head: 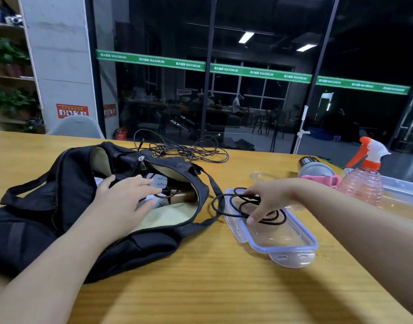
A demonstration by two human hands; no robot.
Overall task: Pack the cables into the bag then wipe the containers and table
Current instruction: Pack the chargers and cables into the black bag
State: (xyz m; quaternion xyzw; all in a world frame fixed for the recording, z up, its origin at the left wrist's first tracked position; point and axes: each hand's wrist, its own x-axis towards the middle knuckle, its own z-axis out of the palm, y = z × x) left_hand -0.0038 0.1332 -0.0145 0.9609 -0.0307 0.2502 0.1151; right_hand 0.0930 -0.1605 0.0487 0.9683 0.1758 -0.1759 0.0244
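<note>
A black bag [60, 183] lies open on the wooden table [224, 288], with chargers and a cable inside. My left hand [123, 202] reaches into its opening with fingers spread and fairly straight. To the right lies a clear container lid with a blue rim [294, 244]. A coiled black cable [228, 204] rests on it, and my right hand [268, 199] pinches that coil. A tangle of brown cables [189, 153] lies behind the bag near the far edge.
A pink spray bottle with an orange trigger [366, 181] stands at the right beside a clear container [401, 185]. A dark cylindrical can [310, 163] and a pink item sit behind it. A glass wall runs beyond the table's far edge.
</note>
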